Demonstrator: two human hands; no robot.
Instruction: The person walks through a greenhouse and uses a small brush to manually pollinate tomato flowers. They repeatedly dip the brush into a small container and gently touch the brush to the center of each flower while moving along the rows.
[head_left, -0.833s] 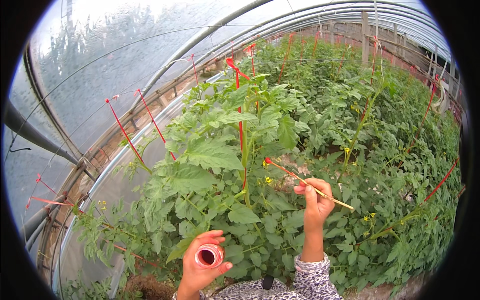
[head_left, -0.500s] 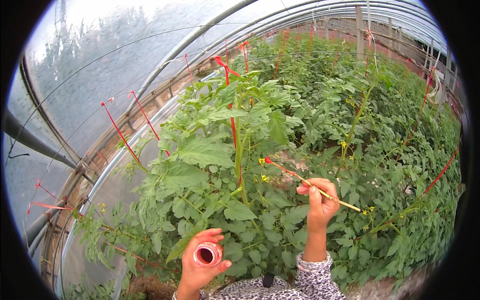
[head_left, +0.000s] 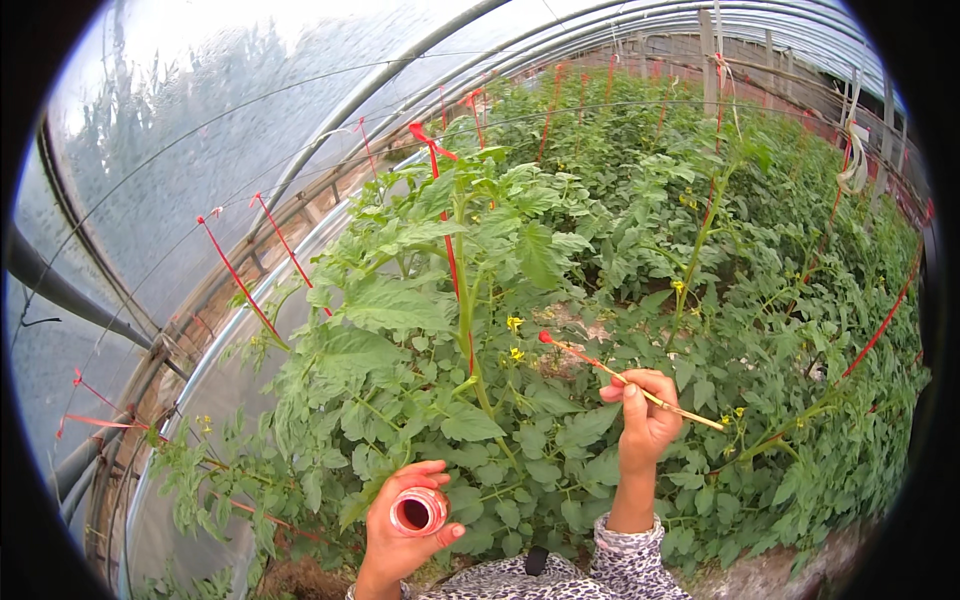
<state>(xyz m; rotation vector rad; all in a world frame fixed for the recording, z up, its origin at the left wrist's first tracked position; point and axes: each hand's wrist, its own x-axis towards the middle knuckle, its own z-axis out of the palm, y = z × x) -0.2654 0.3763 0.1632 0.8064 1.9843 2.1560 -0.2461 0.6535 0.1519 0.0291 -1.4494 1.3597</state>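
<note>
Left hand (head_left: 388, 540) at seven o'clock curls round a jar (head_left: 419, 511); right hand (head_left: 648, 418) at four pinches a stick (head_left: 600, 366), tip (head_left: 545, 337) already reddened, apart from yellow flowers (head_left: 516, 354).

No legible txt, nos. or signs

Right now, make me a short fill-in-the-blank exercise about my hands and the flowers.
1. The jar is in the ____ hand.
2. The stick in the right hand has a ____ tip.
3. The flowers just left of the tip are ____.

Missing words: left; red; yellow.
</note>
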